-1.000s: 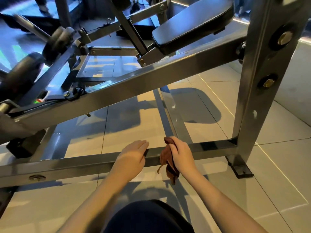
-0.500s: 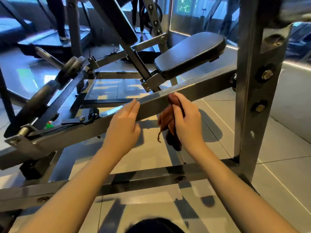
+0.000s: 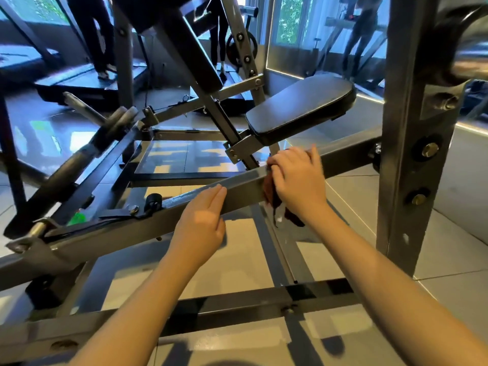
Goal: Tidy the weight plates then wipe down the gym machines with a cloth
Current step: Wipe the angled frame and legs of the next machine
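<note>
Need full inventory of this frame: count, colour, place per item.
sloping steel beam: one, grey, across the middle
crumpled cloth: one, reddish-brown, on the beam, right of centre
padded seat: one, black, above the beam
bolted steel upright: one, grey, right
floor crossbar: one, grey and black, bottom
round weight plates: count unclear, dark, left lever arm
treadmill: one, black, far left
small object: one, green, left, behind the beam
tiled floor: pale, throughout
left hand: one, fingers straight, resting on the beam
right hand: one, gripping the cloth against the beam
</note>
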A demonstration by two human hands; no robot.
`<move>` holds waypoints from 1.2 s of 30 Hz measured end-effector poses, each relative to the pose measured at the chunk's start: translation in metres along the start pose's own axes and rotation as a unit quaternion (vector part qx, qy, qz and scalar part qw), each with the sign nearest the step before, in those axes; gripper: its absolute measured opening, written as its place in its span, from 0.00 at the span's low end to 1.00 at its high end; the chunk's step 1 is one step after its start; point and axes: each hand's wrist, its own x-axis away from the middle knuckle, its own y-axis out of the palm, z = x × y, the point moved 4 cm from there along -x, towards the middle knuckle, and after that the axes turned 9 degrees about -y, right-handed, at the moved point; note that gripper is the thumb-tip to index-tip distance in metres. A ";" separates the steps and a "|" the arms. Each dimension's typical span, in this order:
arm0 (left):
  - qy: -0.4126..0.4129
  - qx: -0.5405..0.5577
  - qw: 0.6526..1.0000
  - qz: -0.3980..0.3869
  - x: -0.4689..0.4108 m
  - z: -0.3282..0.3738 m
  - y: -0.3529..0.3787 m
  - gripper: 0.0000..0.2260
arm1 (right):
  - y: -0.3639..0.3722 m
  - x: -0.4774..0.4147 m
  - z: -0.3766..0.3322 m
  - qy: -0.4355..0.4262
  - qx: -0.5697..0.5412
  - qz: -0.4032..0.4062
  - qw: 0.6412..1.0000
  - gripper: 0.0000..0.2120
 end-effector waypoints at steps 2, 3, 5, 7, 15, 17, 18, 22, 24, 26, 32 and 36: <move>-0.006 0.002 1.000 -0.005 0.003 -0.003 0.000 0.27 | 0.000 -0.002 -0.002 0.083 0.015 -0.004 0.996 0.14; -0.007 0.002 1.000 -0.007 0.004 -0.004 0.000 0.27 | 0.003 -0.004 -0.014 0.095 0.024 -0.015 0.995 0.14; -0.003 0.004 1.000 -0.006 0.003 -0.003 -0.001 0.27 | 0.015 -0.005 -0.045 0.041 0.030 -0.042 0.998 0.14; 0.005 0.004 1.000 -0.006 0.001 -0.003 -0.002 0.27 | 0.023 -0.006 -0.067 -0.038 -0.006 -0.068 0.997 0.12; -0.063 -0.054 0.996 -0.028 0.006 -0.039 -0.024 0.22 | 0.033 0.002 -0.068 0.001 -0.009 -0.051 0.999 0.14; -0.073 -0.076 0.994 -0.038 0.010 -0.052 -0.027 0.24 | 0.044 -0.001 -0.095 -0.029 -0.021 -0.064 0.997 0.17; -0.071 -0.096 0.992 -0.046 0.012 -0.057 -0.026 0.25 | 0.048 -0.003 -0.106 -0.053 -0.031 -0.072 0.996 0.17; -0.089 -0.121 0.987 -0.060 0.013 -0.070 -0.029 0.28 | 0.055 -0.011 -0.111 -0.107 -0.053 -0.109 0.987 0.15; -0.112 -0.104 0.987 -0.054 0.013 -0.080 -0.036 0.27 | 0.052 -0.008 -0.098 -0.096 -0.023 -0.081 0.992 0.19; -0.123 -0.073 0.988 -0.062 0.015 -0.091 -0.042 0.28 | 0.050 -0.005 -0.095 -0.064 -0.005 -0.055 0.996 0.21; -0.152 0.019 0.983 -0.099 0.014 -0.098 -0.049 0.27 | 0.080 -0.013 -0.169 -0.105 -0.033 -0.128 0.986 0.14; -0.159 0.047 0.980 -0.111 0.013 -0.104 -0.053 0.26 | 0.081 -0.014 -0.174 -0.142 -0.059 -0.159 0.975 0.14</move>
